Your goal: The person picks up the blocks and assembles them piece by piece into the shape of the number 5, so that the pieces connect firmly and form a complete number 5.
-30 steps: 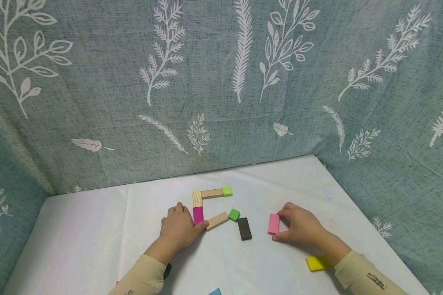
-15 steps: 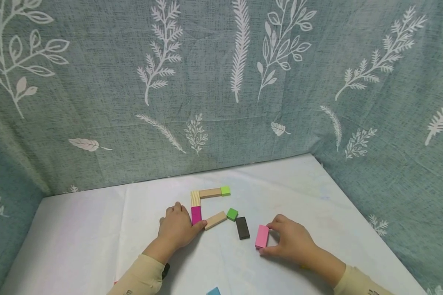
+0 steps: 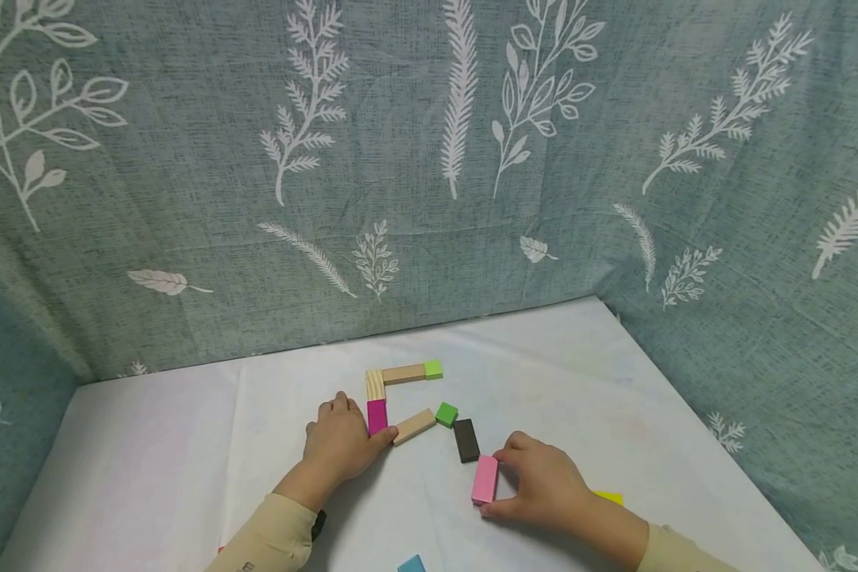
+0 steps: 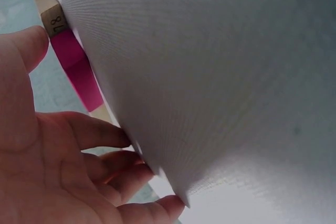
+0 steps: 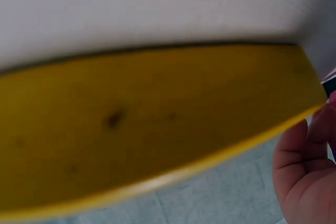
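My right hand (image 3: 543, 485) pinches a pink block (image 3: 485, 479) between thumb and fingers, its upper end at the lower corner of a black block (image 3: 466, 441). My left hand (image 3: 343, 441) rests on the table beside a magenta block (image 3: 376, 417), fingers spread loosely, thumb tip at the joint with a plain wooden block (image 3: 415, 427). A green block (image 3: 446, 415) lies between that wooden block and the black one. In the left wrist view the left thumb is by the magenta block (image 4: 76, 69), the fingers relaxed on the table.
Above the magenta block, a striped wooden block (image 3: 375, 384), a wooden block (image 3: 403, 374) and a light green block (image 3: 433, 369) form a corner. A yellow block (image 3: 609, 498) lies behind the right forearm, large in the right wrist view. A blue block (image 3: 411, 564) lies at the front.
My right hand has carried the pink block left and toward the front, up to the black block's lower end. The left hand has stayed beside the magenta block.
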`<state>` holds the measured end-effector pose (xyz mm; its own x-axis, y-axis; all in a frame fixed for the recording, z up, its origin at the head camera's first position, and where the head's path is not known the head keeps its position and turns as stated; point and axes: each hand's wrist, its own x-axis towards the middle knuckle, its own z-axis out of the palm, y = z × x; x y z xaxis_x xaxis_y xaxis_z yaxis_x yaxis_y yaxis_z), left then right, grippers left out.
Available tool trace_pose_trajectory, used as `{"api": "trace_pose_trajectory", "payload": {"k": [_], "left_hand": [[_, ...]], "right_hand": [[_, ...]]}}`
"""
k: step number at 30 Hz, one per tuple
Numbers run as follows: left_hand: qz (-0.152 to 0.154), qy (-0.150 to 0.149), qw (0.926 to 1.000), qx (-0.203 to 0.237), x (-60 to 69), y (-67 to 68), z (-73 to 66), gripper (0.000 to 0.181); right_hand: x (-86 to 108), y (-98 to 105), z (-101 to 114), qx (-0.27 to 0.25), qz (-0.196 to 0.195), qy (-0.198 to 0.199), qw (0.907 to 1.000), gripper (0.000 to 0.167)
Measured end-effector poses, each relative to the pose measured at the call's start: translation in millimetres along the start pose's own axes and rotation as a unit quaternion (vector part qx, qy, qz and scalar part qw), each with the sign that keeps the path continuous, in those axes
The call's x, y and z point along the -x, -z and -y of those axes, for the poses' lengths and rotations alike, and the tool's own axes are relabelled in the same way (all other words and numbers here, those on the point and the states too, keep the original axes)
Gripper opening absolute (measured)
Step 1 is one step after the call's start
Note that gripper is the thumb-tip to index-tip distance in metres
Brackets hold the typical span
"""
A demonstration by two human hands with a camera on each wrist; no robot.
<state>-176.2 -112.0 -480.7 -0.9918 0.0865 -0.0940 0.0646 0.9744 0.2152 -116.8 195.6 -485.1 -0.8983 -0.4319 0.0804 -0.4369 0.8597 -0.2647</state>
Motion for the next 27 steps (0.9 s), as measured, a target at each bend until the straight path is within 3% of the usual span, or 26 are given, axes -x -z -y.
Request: {"api": "trace_pose_trajectory", "payload": {"k": [5,22,27], "left_hand": [[-0.003,-0.004,1.0000,0.001,0.5,1.2,-0.2,0.098],[-0.009,-0.004,0.9998,0.015,-1.7,-3.3,1.5,0.098],[-0.008,-0.012,0.9998,0.017,-3.0,-3.9,0.5,0.086]], "right_hand": [[0.1,-2,3,0.011,-0.004,-0.006,0.9999,0.064],[0.6,-2,12,0.023,0.039,-0.029,0.9985,0.060],[0.2,-2,12,0.027,0.040,-0.029,0.9984,0.061]]}}
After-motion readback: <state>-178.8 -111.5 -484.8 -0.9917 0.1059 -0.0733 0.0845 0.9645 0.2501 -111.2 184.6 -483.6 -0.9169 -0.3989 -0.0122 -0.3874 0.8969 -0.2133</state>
